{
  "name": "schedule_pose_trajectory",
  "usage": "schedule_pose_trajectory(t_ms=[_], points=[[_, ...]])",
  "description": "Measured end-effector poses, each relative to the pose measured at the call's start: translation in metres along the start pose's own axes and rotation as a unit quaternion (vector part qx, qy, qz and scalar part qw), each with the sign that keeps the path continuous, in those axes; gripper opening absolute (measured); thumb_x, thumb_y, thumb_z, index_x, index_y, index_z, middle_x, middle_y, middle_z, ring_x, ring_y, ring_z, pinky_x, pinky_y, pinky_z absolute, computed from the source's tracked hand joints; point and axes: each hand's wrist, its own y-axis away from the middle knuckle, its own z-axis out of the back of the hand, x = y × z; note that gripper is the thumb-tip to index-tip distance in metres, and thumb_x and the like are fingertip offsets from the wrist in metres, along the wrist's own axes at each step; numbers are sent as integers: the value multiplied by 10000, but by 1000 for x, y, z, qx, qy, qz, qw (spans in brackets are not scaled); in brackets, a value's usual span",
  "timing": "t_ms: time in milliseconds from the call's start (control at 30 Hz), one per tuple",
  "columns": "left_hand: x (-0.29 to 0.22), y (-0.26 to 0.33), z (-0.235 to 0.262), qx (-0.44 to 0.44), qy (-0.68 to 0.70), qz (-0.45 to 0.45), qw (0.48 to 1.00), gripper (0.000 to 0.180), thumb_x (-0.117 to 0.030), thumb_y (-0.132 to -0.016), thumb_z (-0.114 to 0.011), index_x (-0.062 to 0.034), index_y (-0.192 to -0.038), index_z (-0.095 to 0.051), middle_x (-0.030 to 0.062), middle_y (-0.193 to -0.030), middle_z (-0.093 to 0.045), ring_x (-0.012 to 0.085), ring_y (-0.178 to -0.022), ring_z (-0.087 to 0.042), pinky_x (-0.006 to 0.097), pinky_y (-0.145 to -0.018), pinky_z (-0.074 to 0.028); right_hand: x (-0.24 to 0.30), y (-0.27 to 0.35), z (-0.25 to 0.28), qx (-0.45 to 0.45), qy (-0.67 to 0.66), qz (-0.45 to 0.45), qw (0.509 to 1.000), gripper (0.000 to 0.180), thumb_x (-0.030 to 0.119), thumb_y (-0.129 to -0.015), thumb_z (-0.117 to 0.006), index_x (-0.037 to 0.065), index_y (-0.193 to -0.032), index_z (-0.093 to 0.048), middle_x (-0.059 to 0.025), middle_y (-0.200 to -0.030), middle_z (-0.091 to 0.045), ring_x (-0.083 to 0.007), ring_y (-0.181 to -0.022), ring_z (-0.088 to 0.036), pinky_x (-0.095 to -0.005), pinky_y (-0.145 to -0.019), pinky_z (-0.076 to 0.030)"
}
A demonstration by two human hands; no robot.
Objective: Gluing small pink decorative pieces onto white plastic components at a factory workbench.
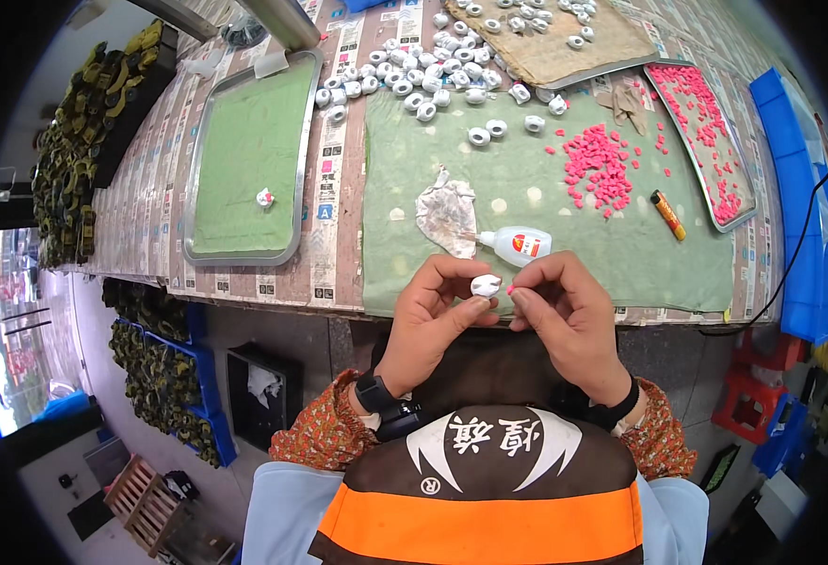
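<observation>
The person seems to be at the step of bringing a pink piece (510,290) to a white piece (486,285), both held just on the person's side of the glue bottle (519,245). The left hand (425,306) has thumb and fingers closed around the white piece; the right hand (574,311) pinches the pink piece between thumb and fingertip, just beside the white one. From where I stand I can't tell whether they touch. To my eye, the next move calls for a steady left hand and a small, fine shift of the right.

As for room, the table's (339,221) near edge runs close on the person's side of the bottle, so anything dropped could fall off. The stained rag (447,215) lies just left of the bottle, at its nozzle, and the pink heap (600,171) beyond it to the right. The green-lined tray (299,188) sits well left of the bottle; the bare green cloth (390,273) between looks the easier way across, below the rag.
</observation>
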Motion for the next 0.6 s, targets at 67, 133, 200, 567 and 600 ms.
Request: schedule_pose_trajectory(t_ms=[67, 133, 200, 567, 600], points=[[4, -2, 0, 8, -9, -17, 1000, 311, -6, -996, -645, -20, -1293, -551, 57, -1190, -618, 132, -1090, -636, 305, -920, -601, 2, 0, 0, 2, 11, 9, 1000, 102, 14, -995, -636, -5, -1084, -590, -42, -990, -653, -60, -841, -637, -225, -691, -567], [7, -4, -1, 15, -12, -26, 999, 316, -2, -992, -650, -17, -1292, -552, 55, -1191, -616, 127, -1096, -631, 304, -923, -602, 4, -1, -3, 3, 33, 15, 999, 97, 12, -993, -639, -9, -1074, -590, -45, -966, -655, -63, -816, -636, -228, -681, -557], [7, -5, -2, 20, -9, -32, 999, 318, 2, -988, -654, -15, -1290, -555, 55, -1198, -614, 123, -1103, -626, 307, -924, -603, 1, -1, -3, -4, 44, 18, 999, 94, 12, -989, -646, -6, -1061, -589, -44, -945, -656, -65, -790, -632, -228, -665, -541], [4, -4, -1, 34, -47, -39, 998, 315, 8, -993, -647, -1, -1301, -585, 59, -1208, -628, 129, -1121, -632, 296, -941, -590, -1, -4, 2, -1, 15, -19, 1000, 161, 41, -967, -700, 17, -1085, -593, -15, -920, -648, -49, -767, -619, -219, -647, -522], [3, -4, -1, 36, -55, -41, 997, 312, 7, -994, -647, 0, -1300, -589, 58, -1205, -631, 129, -1117, -636, 290, -941, -586, 1, -5, 2, 2, 7, -29, 1000, 164, 44, -966, -704, 16, -1089, -600, -15, -928, -651, -48, -771, -620, -218, -651, -525]])
